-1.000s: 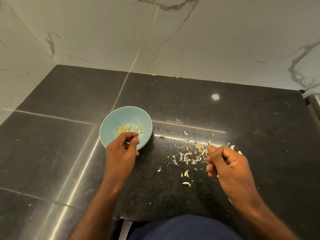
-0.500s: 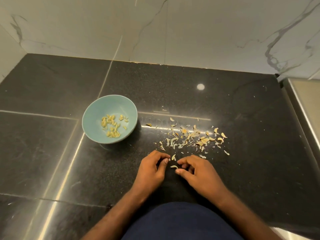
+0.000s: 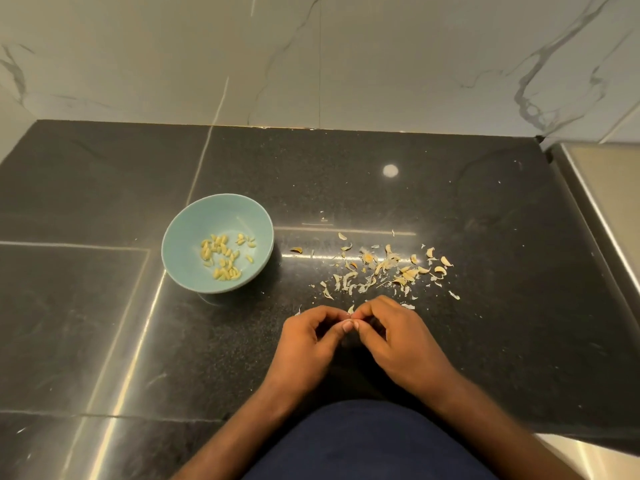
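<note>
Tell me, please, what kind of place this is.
Most likely a home kitchen. A polished black stone worktop meets white marble-look wall tiles, a small blue bowl holds pale seeds, and husks lie scattered beside it where the left hand and right hand pinch a small pale piece.

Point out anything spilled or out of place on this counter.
Pale husk scraps lie strewn loose over the black countertop right of the blue bowl, one darker bit apart near its foot. Only the seeds are contained, in the bowl. Left hand and right hand pinch a small pale piece. Nothing looks damaged.
</note>
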### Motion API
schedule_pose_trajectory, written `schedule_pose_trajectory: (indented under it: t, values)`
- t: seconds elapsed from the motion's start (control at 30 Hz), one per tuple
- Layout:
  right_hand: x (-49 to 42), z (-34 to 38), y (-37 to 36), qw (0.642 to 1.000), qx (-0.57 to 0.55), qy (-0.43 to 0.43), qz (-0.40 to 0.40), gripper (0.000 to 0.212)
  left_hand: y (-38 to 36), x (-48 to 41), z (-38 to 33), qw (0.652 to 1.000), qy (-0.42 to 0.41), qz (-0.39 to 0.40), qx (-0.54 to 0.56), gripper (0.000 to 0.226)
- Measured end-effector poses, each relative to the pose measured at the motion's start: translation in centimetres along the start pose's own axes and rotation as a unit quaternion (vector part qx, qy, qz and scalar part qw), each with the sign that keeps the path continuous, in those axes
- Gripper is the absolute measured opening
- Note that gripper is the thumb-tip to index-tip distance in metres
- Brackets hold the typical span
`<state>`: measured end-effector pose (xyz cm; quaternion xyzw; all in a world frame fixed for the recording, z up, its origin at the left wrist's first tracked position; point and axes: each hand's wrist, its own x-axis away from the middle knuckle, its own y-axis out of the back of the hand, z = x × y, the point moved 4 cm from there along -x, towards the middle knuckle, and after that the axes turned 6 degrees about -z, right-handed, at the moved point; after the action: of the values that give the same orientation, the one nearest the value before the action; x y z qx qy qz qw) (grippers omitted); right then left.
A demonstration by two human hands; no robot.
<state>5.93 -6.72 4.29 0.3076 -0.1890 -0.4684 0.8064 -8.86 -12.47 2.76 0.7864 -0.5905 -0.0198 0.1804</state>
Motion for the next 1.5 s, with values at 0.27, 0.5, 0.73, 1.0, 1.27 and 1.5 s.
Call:
schedule_pose_trajectory:
  t: [0.27,0.5,0.73,1.0,1.27,1.5]
  values:
    - [-0.7,4.4,3.6,0.983,-0.089,0.047,-0.151,0.004,2.1,-0.7,-5.8,0.987,-0.032,-0.018,0.154,0.012]
    - [-1.0,6.1,5.0,0.966,-0.112,0.076,-0.222,0.005,2.8,-0.9,-8.7,0.986,-0.087,0.003,0.144,0.018]
    - [-1.2,7.5,5.2,0.951,-0.18,-0.001,-0.25,0.002,3.5,-0.9,-9.2,0.983,-0.146,-0.043,0.105,0.016]
    - [-2.0,8.1,4.8,0.917,-0.323,-0.082,-0.219,0.012,3.8,-1.1,-9.6,0.977,-0.129,-0.048,0.164,0.014]
    - [-2.7,7.9,4.6,0.867,-0.455,-0.147,-0.139,0.011,3.7,-1.6,-9.2,0.957,-0.017,-0.005,0.289,0.02]
    - [-3.0,6.5,5.5,0.881,-0.417,-0.154,-0.161,0.036,3.2,-2.1,-8.8,0.941,0.042,0.021,0.335,0.013]
